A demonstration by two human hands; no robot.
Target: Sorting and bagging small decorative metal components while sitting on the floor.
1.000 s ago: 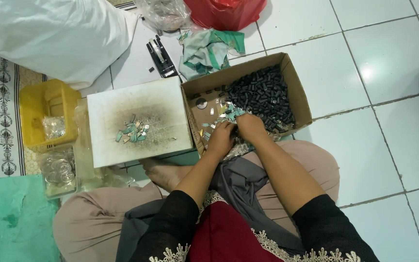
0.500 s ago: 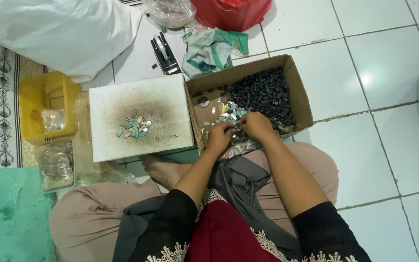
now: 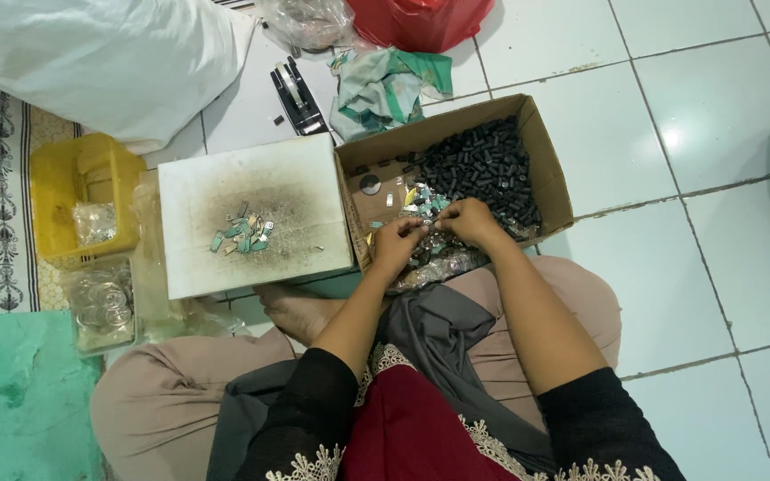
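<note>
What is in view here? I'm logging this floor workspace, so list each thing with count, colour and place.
cardboard box: one, brown, open, on the tiles ahead of the person
black parts: many, dark, heaped in the box's far half
shiny bits: many, silvery-green, in the box's near end, under the hands
white board: one, soot-stained, left of the box
metal pieces: small pile, greenish, on the board
yellow tub: one, far left
clear tub: one, below the yellow tub
tape dispenser: one, black, behind the board
cloth: one, green-white, behind the box
white sack: one, top left
red bag: one, top edge
left hand: over the shiny bits
right hand: beside it, over the box
</note>
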